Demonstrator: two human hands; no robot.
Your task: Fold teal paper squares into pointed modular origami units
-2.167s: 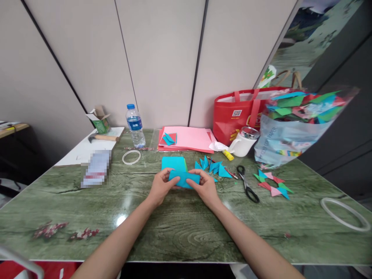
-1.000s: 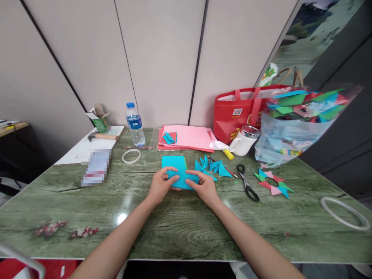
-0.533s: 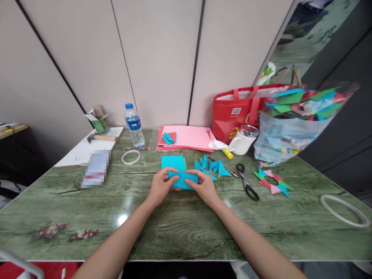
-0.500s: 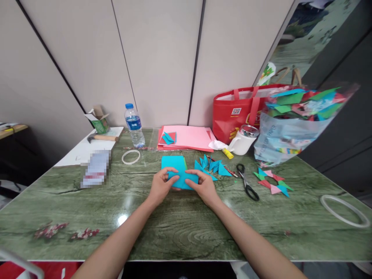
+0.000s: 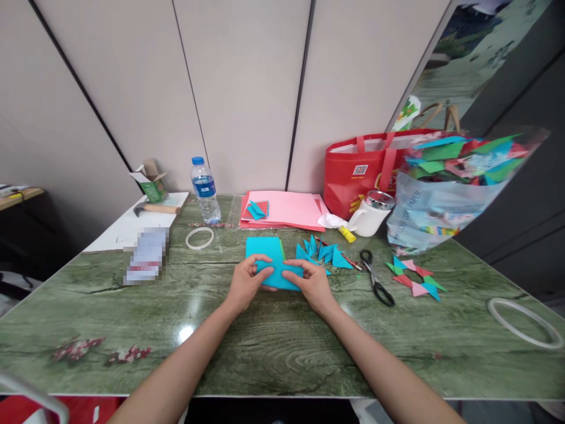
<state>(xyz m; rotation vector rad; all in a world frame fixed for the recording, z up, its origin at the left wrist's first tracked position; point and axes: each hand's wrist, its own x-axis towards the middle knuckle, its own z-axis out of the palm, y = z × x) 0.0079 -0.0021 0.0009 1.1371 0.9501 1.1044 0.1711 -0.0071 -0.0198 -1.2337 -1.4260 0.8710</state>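
Note:
Both hands grip a blue sheet of paper (image 5: 278, 278) low over the middle of the table. My left hand (image 5: 248, 280) pinches its left side, thumb on top and fingers bent around the edge. On the right side, my right hand (image 5: 312, 282) pinches it the same way, the two thumbs nearly meeting. Just behind lies a stack of blue paper (image 5: 262, 245) with a green edge showing at its right. Several folded blue paper pieces (image 5: 325, 253) lie to the right of my right hand.
Black-handled scissors (image 5: 376, 280), a multicoloured paper ring (image 5: 416, 278) and a white hoop (image 5: 524, 323) lie to the right. Behind stand a white mug (image 5: 371, 215), red bag (image 5: 353, 171), water bottle (image 5: 205, 191) and pink paper (image 5: 291, 207). A hammer (image 5: 159, 208) rests at left.
Both hands keep the same pinch on the blue sheet. The whole view has shifted very slightly; nothing else has visibly moved.

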